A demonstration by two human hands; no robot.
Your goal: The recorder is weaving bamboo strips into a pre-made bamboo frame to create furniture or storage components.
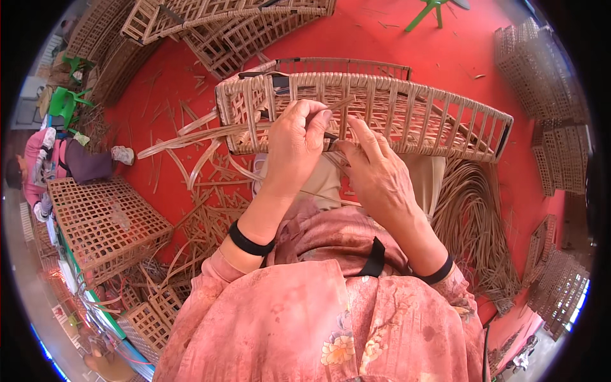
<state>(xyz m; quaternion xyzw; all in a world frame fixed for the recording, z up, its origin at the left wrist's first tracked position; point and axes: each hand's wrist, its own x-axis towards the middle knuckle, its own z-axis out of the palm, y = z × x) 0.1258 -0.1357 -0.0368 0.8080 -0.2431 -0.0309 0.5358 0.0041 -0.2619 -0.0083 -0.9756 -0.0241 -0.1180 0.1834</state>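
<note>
A long woven basket [445, 109] with a brown strip-wrapped rim lies across in front of me, its open lattice side facing up. My left hand [296, 141] is closed at the basket's near left part, thumb and forefinger pinching a flat brown weaving strip [340, 102] whose end sticks out to the right. Beside it my right hand [382, 175] has its thumb and fingers bent together at the basket's near edge; what lies between them is too small to make out. Loose pale strips [191, 136] trail from the basket's left end.
A large coil of strips [472, 219] lies on the red floor [382, 38] at right. Cut scraps [207, 210] litter the left. Stacked baskets [538, 70] stand right, others [235, 38] at the far side. A latticed basket [105, 223] and another person [70, 153] are at left.
</note>
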